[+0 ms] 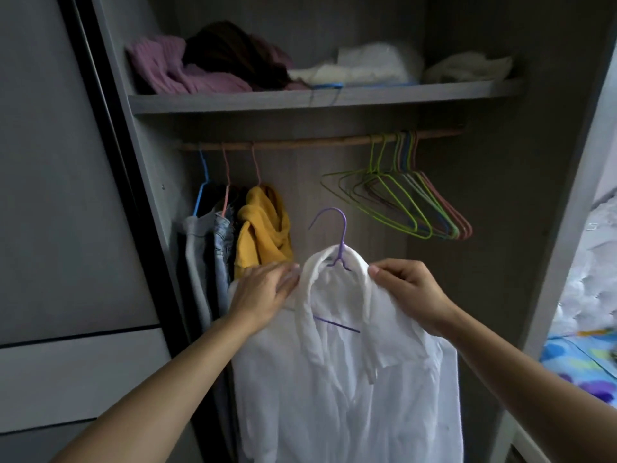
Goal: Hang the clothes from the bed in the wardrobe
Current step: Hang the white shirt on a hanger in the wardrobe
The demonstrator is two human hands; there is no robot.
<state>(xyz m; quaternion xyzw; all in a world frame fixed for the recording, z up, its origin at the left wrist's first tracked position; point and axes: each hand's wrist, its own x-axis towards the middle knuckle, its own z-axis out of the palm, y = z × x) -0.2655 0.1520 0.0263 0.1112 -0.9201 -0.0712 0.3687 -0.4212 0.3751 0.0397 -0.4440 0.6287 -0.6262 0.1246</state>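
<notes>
A white shirt (347, 379) sits on a purple hanger (341, 235) held up in front of the open wardrobe, below the wooden rail (300, 142). The hanger's hook is free of the rail. My right hand (407, 292) pinches the shirt's collar at its right shoulder. Fingers of my left hand (263, 292) lie fairly straight against the shirt's left shoulder. Part of the hanger's lower bar shows through the open neck.
On the rail's left hang a grey garment, a denim one and a yellow one (263, 225). Several empty hangers (417, 202) bunch at the right. Folded clothes lie on the shelf (300, 100) above. A patterned bed cover (581, 359) shows at the right edge.
</notes>
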